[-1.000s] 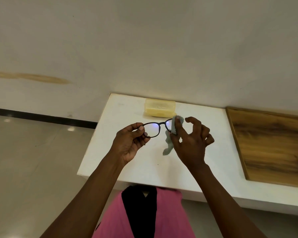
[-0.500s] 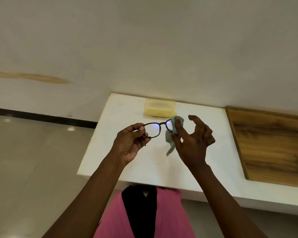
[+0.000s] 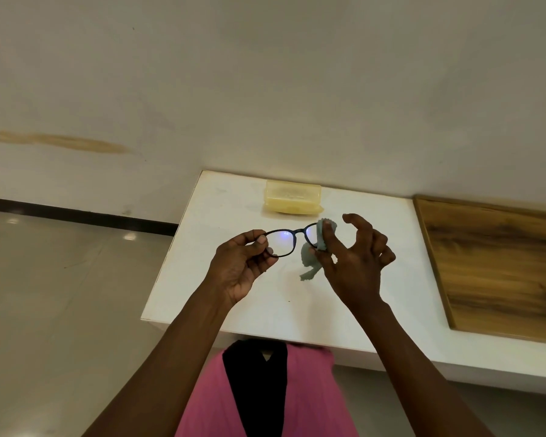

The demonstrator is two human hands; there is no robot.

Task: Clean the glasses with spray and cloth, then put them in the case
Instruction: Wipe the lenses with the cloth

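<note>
Black-framed glasses (image 3: 286, 242) are held above the white table (image 3: 221, 216). My left hand (image 3: 241, 264) pinches the left end of the frame. My right hand (image 3: 352, 260) presses a small grey-green cloth (image 3: 311, 257) around the right lens between thumb and forefinger, with the other fingers spread and curled. A loose tail of the cloth hangs down below the lens. A translucent yellow case (image 3: 292, 200) lies shut at the back of the table, by the wall. No spray bottle is in view.
A wood-grain panel (image 3: 498, 266) covers the table's right part. The wall rises directly behind the table. Tiled floor (image 3: 60, 294) lies to the left. My pink and black clothing (image 3: 259, 392) shows below the table's front edge.
My right hand's free fingers have spread wider while the thumb and forefinger keep rubbing the cloth on the right lens. The left hand and glasses have hardly shifted.
</note>
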